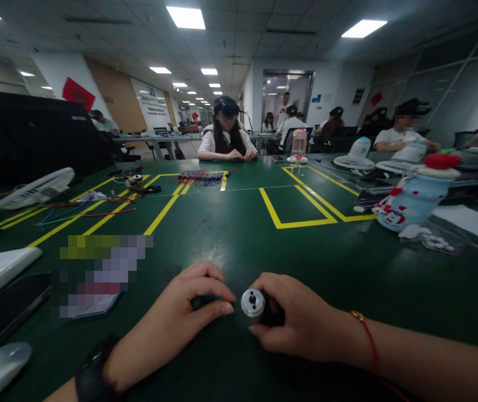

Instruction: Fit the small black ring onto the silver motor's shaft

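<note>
A small silver cylindrical motor (253, 304) stands in front of me, its round end face turned up. That face has a dark centre and two small holes. The fingers and thumb of my right hand (295, 312) are wrapped round the motor from the right. Just left of it is my left hand (195, 301), holding nothing, its curved fingers apart from the thumb except that the tips come close together. A narrow gap lies between those fingertips and the motor. The underside of the motor is hidden from this angle.
A blurred-out card or packet (105, 279) lies left, near a white mouse (0, 365). Wires (92, 209) and a wire bundle (203, 177) lie farther off. A blue bottle (417, 195) stands right on the green table (218, 229). A person (227, 134) sits opposite.
</note>
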The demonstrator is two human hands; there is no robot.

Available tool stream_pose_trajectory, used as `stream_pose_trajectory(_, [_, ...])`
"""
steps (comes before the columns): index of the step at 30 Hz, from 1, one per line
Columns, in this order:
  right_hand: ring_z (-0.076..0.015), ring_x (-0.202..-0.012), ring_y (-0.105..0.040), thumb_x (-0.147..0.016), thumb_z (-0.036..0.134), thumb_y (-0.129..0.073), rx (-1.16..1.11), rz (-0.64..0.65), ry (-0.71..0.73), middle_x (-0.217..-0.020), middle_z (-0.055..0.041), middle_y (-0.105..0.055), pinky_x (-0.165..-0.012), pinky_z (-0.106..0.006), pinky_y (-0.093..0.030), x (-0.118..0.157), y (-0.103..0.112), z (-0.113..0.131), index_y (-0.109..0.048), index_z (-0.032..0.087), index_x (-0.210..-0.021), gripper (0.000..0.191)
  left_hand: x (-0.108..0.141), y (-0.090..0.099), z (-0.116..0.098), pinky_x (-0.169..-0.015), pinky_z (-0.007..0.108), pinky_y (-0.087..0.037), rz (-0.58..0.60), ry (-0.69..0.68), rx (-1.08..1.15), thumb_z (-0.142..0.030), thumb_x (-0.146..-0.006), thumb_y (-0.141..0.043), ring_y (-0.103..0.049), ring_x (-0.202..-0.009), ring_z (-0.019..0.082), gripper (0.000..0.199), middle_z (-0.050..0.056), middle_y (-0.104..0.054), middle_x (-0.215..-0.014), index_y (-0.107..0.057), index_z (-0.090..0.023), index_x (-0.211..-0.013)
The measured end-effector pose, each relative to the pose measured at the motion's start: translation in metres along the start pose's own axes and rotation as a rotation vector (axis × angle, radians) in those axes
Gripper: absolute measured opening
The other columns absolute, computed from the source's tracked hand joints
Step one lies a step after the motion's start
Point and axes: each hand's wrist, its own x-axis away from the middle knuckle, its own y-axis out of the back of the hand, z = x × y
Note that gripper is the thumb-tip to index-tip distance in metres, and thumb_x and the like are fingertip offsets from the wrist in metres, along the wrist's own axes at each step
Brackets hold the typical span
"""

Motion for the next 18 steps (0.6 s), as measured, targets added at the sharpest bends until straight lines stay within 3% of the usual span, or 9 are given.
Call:
stream_pose_trajectory(7, [-0.0131,-0.067,-0.048,-0.069,0.02,-0.067,-0.017,0.014,-0.033,-0.083,0.0004,-0.058,-0.057,-0.025,-0.036,0.0,0.0,-0.001,-0.058,0.018,-0.094,0.026,0.0,-0.012,0.01,-0.084,0.033,-0.037,0.128,0.012,-0.125,-0.025,-0.079,-0.073,-0.056,-0.093,0.019,0.009,-0.004,-0.062,-0.093,-0.072,-0.032,-0.084])
stream_pose_trajectory(12, [-0.0134,-0.068,-0.049,-0.07,0.02,-0.066,-0.018,0.013,-0.023,-0.085,0.0001,-0.058,-0.059,-0.025,-0.037,0.001,0.001,0.0,-0.058,0.018,-0.096,0.027,0.0,-0.002,0.013,-0.081,0.031,-0.043,0.09,0.048,0.004,-0.024,-0.089,-0.059,-0.057,-0.091,0.018,0.01,-0.001,-0.061,-0.096,-0.066,-0.027,-0.095])
stream_pose_trajectory(18, [-0.0136,-0.07,-0.05,-0.071,0.02,-0.066,-0.019,0.016,-0.031,-0.085,-0.0001,-0.058,-0.06,-0.025,-0.038,0.002,0.003,0.001,-0.058,0.018,-0.096,0.026,-0.005,0.008,0.022,-0.078,0.03,-0.046,0.007,0.095,-0.105,-0.028,-0.094,-0.048,-0.057,-0.085,0.018,0.017,0.001,-0.061,-0.091,-0.062,-0.021,-0.087])
